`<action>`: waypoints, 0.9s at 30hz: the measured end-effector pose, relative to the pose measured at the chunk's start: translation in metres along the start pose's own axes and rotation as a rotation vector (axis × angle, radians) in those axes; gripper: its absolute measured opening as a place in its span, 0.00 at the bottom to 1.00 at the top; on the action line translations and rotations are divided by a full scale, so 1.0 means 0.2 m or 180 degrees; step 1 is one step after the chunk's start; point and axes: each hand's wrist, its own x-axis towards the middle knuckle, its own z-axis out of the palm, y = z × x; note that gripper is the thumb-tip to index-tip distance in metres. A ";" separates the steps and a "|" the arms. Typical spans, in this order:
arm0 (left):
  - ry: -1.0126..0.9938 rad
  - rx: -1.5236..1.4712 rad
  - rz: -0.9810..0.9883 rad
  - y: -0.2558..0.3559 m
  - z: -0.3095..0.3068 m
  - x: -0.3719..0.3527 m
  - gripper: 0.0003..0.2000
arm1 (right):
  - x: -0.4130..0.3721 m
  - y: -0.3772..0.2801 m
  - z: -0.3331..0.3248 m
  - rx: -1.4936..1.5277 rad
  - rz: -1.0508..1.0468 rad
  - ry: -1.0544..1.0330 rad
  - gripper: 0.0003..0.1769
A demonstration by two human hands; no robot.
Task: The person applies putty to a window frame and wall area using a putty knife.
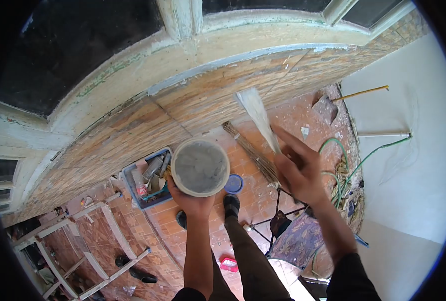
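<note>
My left hand (193, 201) supports a round tub (201, 168) from below and the side, fingers curled at its edge. The tub has a cream rim, and greyish-white stuff coats its inside. My right hand (299, 168) is closed round the narrow end of a paintbrush (255, 114). White coats the brush, and its wide end points up toward the wall, apart from the tub. Ahead is a window frame (193, 45) with worn, flaking cream paint, above a stone-patterned wall (148, 118).
A blue crate (145, 203) of bottles and odds and ends stands left of the tub. On the tiled floor lie a twig broom (253, 153), a blue lid (234, 184) and a wooden ladder-like frame (90, 246). A green hose (351, 175) runs along the right.
</note>
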 end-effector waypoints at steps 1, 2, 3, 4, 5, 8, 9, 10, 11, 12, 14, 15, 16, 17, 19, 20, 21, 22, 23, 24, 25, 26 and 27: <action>0.0072 0.0078 -0.0008 0.01 0.00 -0.01 0.31 | 0.08 0.06 0.07 -0.0261 -0.0228 0.0362 0.29; 0.0308 0.0285 0.0113 0.04 -0.03 -0.04 0.31 | 0.16 0.13 0.14 -0.0490 -0.0441 0.0733 0.30; 0.0392 0.0379 0.0199 0.06 -0.03 -0.06 0.31 | 0.24 0.19 0.20 -0.0651 -0.0548 0.0936 0.30; 0.0486 0.0471 0.0277 0.07 -0.04 -0.10 0.30 | 0.31 0.26 0.25 -0.0817 -0.0638 0.1146 0.30; 0.0577 0.0549 0.0346 0.08 -0.05 -0.14 0.30 | 0.36 0.31 0.29 -0.0864 -0.0728 0.1247 0.30; 0.0808 0.0677 0.0381 0.15 -0.18 -0.30 0.30 | 0.51 0.46 0.36 -0.1134 -0.1240 0.1605 0.31; 0.0884 0.0667 0.0384 0.16 -0.19 -0.33 0.30 | 0.54 0.49 0.38 -0.1138 -0.1294 0.1750 0.31; 0.0927 0.0526 0.0410 0.16 -0.20 -0.36 0.31 | 0.56 0.51 0.39 -0.1141 -0.1345 0.1895 0.31; 0.0943 0.0511 0.0395 0.17 -0.21 -0.39 0.31 | 0.57 0.54 0.40 -0.1144 -0.1405 0.2039 0.31; 0.0954 0.0489 0.0384 0.18 -0.21 -0.42 0.31 | 0.56 0.52 0.39 -0.1075 -0.1196 0.2027 0.31; 0.1039 0.0522 0.0428 0.18 -0.22 -0.46 0.31 | 0.53 0.49 0.35 -0.0964 -0.0776 0.2000 0.31; 0.1110 0.0587 0.0480 0.19 -0.22 -0.48 0.32 | 0.53 0.49 0.35 -0.1061 -0.0824 0.1976 0.31; 0.1175 0.0654 0.0528 0.20 -0.22 -0.48 0.32 | 0.54 0.48 0.34 -0.1158 -0.0876 0.1958 0.30; 0.1106 0.0587 0.0512 0.21 -0.22 -0.48 0.32 | 0.54 0.47 0.33 -0.1253 -0.0927 0.1938 0.30; 0.0963 0.0469 0.0478 0.22 -0.22 -0.47 0.32 | 0.58 0.50 0.33 -0.1737 -0.1319 0.2023 0.30; 0.0962 0.0494 0.0482 0.22 -0.21 -0.47 0.32 | 0.58 0.50 0.33 -0.1942 -0.1437 0.2036 0.29; 0.0959 0.0521 0.0487 0.21 -0.18 -0.46 0.32 | 0.58 0.49 0.33 -0.2146 -0.1556 0.2057 0.29; 0.0958 0.0547 0.0496 0.21 -0.17 -0.45 0.32 | 0.58 0.48 0.31 -0.2319 -0.1600 0.2043 0.29; 0.1004 0.0567 0.0500 0.22 -0.18 -0.46 0.32 | 0.57 0.46 0.30 -0.2493 -0.1641 0.2022 0.28; 0.1052 0.0588 0.0501 0.22 -0.20 -0.46 0.32 | 0.56 0.44 0.27 -0.2585 -0.1582 0.1910 0.28; 0.1099 0.0609 0.0496 0.22 -0.20 -0.46 0.31 | 0.55 0.40 0.24 -0.2680 -0.1519 0.1802 0.27; 0.1211 0.0620 0.0513 0.22 -0.21 -0.47 0.32 | 0.54 0.35 0.20 -0.2775 -0.1465 0.1701 0.26; 0.1309 0.0629 0.0530 0.21 -0.19 -0.45 0.33 | 0.52 0.28 0.17 -0.2888 -0.1334 0.1554 0.25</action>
